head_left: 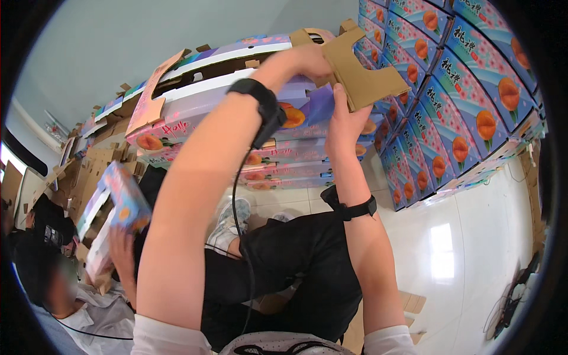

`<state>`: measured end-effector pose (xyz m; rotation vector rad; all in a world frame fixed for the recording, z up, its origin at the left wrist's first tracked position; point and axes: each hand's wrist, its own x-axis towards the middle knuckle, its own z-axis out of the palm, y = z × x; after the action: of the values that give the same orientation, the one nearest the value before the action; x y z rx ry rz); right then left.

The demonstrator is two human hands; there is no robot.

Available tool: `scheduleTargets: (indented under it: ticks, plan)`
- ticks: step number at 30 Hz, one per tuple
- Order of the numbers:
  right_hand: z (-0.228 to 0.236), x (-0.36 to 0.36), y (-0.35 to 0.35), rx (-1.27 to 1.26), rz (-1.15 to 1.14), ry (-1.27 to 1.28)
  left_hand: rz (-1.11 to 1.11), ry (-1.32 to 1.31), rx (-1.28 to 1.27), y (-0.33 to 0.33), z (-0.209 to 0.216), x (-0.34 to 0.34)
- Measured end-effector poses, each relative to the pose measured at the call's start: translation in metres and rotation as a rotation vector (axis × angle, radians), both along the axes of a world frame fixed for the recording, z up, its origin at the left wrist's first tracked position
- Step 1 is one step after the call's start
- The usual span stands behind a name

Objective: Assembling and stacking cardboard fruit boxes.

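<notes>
A printed lilac cardboard box [219, 97] with peach pictures lies on top of a stack of similar flat boxes. Brown notched flaps [370, 80] stick out at its right end. Across the top reaches my left hand [310, 62], its fingers curled against the box's right end and partly hidden by the cardboard. My right hand [350, 121] grips that same end from the near side, thumb up against a purple panel [321, 102] and the brown flap. The right hand's other fingers are hidden behind the cardboard.
Stacked blue peach-printed boxes [449, 106] form a wall at the right. At the left, a co-worker's hand [122, 254] holds another printed box [127, 198]. Brown cardboard pieces [97, 171] lie beyond. A black cable [236, 213] hangs from my left wrist. Cables [513, 302] lie at far right.
</notes>
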<state>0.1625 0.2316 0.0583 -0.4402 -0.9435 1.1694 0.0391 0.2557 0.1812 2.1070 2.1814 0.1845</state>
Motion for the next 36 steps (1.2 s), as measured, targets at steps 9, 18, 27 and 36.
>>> scheduleTargets:
  ticks: [9, 18, 27, 36]
  plan:
    - [-0.003, 0.012, 0.012, 0.008, -0.006, -0.064, -0.162, 0.185, 0.164, -0.134, 0.003, -0.054]
    - [0.018, 0.015, -0.013, 0.297, -0.051, -0.309, -0.183, 0.099, 0.450, -0.151, -0.030, -0.070]
    - [0.008, 0.014, -0.006, 0.194, 0.054, -0.315, -0.098, 0.185, 0.428, -0.160, -0.029, -0.054]
    - [-0.009, 0.024, 0.017, 0.034, 0.048, -0.265, 0.042, 0.275, 0.526, -0.212, -0.021, -0.085]
